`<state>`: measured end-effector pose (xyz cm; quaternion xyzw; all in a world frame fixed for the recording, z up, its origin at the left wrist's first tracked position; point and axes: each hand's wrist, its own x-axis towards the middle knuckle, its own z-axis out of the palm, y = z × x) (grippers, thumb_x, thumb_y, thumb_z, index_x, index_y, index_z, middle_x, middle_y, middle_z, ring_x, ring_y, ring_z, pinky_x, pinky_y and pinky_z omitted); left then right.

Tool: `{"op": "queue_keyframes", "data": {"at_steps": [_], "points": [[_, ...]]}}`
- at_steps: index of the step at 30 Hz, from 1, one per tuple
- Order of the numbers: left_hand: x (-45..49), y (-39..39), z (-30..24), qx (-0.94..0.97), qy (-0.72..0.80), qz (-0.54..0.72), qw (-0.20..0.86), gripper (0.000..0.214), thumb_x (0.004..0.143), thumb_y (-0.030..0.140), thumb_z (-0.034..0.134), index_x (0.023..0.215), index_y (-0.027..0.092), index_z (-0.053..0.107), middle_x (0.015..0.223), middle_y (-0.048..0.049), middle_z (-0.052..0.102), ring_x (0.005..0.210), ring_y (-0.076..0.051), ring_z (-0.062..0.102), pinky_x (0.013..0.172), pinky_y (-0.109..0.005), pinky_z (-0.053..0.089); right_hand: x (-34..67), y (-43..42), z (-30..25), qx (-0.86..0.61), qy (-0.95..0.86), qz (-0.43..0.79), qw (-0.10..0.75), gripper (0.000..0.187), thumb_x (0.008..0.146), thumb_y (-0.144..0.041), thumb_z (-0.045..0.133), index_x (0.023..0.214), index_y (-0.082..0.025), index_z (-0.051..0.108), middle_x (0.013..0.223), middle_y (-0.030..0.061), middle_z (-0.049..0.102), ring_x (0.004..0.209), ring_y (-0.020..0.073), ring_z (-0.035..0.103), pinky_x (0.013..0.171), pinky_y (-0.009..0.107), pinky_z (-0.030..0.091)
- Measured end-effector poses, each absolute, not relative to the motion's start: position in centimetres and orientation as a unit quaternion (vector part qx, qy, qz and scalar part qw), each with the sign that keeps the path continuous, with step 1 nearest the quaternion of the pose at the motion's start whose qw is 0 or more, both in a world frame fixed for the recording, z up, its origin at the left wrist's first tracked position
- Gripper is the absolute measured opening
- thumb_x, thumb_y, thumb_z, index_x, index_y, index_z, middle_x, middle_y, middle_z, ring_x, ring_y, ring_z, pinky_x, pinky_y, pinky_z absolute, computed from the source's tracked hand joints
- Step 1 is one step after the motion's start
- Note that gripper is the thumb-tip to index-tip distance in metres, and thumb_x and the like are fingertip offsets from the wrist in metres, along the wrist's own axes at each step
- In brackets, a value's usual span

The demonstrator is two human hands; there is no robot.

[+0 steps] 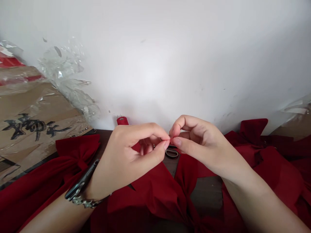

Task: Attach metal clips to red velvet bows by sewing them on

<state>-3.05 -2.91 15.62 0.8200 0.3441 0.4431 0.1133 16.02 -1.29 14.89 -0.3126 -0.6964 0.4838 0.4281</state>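
Observation:
My left hand [136,152] and my right hand [201,142] meet fingertip to fingertip above the table, both pinched closed. Between the tips shows a tiny bit of red thread [171,139]; its finer details are too small to make out. Just below the fingers lie scissors [172,153], only a dark handle loop showing clearly. Red cloth [155,191] spreads under my hands, gathered into a bow-like shape toward the lower middle. Behind my left hand stands a red spool [122,120] with thin needle-like pins sticking up from it.
At left, a red fabric bow [77,155] lies before a cardboard box [36,119] with black brush writing and crumpled clear plastic [65,74]. More red cloth [274,168] is heaped at right. A white wall [155,64] rises behind the dark table [207,194].

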Motion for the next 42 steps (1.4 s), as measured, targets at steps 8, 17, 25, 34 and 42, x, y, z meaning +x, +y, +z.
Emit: {"op": "queue_keyframes", "data": {"at_steps": [8, 17, 25, 34, 42], "points": [[-2.8, -3.0, 15.8, 0.831, 0.34, 0.437, 0.059, 0.012, 0.082, 0.01, 0.06, 0.077, 0.018, 0.067, 0.056, 0.0076, 0.06, 0.047, -0.001, 0.05, 0.043, -0.01, 0.036, 16.1, -1.6, 15.0, -0.317, -0.718, 0.441, 0.436, 0.008, 0.085, -0.013, 0.059, 0.079, -0.018, 0.055, 0.073, -0.003, 0.053, 0.063, 0.0072, 0.047, 0.058, 0.02, 0.041], [-2.8, -2.9, 15.7, 0.834, 0.334, 0.438, 0.021, 0.011, 0.08, 0.01, 0.061, 0.077, 0.018, 0.067, 0.057, 0.0076, 0.061, 0.046, -0.002, 0.05, 0.046, -0.011, 0.038, 15.8, -1.8, 15.3, -0.303, -0.728, 0.423, 0.446, 0.01, 0.082, -0.01, 0.059, 0.075, -0.017, 0.056, 0.068, -0.0046, 0.053, 0.058, 0.0043, 0.047, 0.053, 0.015, 0.041], [-2.8, -3.0, 15.7, 0.835, 0.331, 0.439, -0.001, 0.01, 0.079, 0.011, 0.064, 0.077, 0.02, 0.068, 0.058, 0.0082, 0.063, 0.046, -0.001, 0.05, 0.046, -0.011, 0.038, 15.8, -2.0, 15.4, -0.323, -0.738, 0.378, 0.456, 0.009, 0.081, -0.013, 0.059, 0.074, -0.017, 0.059, 0.065, -0.0037, 0.052, 0.055, 0.0049, 0.045, 0.051, 0.016, 0.04], [-2.7, -3.1, 15.7, 0.83, 0.337, 0.444, -0.023, 0.011, 0.079, 0.012, 0.063, 0.074, 0.02, 0.068, 0.057, 0.0079, 0.062, 0.044, -0.002, 0.048, 0.046, -0.012, 0.038, 15.7, -2.5, 15.4, -0.365, -0.732, 0.348, 0.459, 0.006, 0.079, -0.015, 0.061, 0.073, -0.016, 0.061, 0.057, -0.0052, 0.045, 0.048, 0.0037, 0.037, 0.044, 0.015, 0.035], [-2.6, -3.2, 15.5, 0.823, 0.335, 0.457, -0.035, 0.011, 0.079, 0.01, 0.063, 0.075, 0.02, 0.067, 0.059, 0.0076, 0.064, 0.044, -0.001, 0.049, 0.046, -0.012, 0.038, 15.4, -2.5, 15.4, -0.367, -0.73, 0.324, 0.478, 0.007, 0.076, -0.015, 0.062, 0.069, -0.016, 0.06, 0.05, -0.0089, 0.028, 0.044, 0.0028, 0.024, 0.039, 0.015, 0.023]]}}
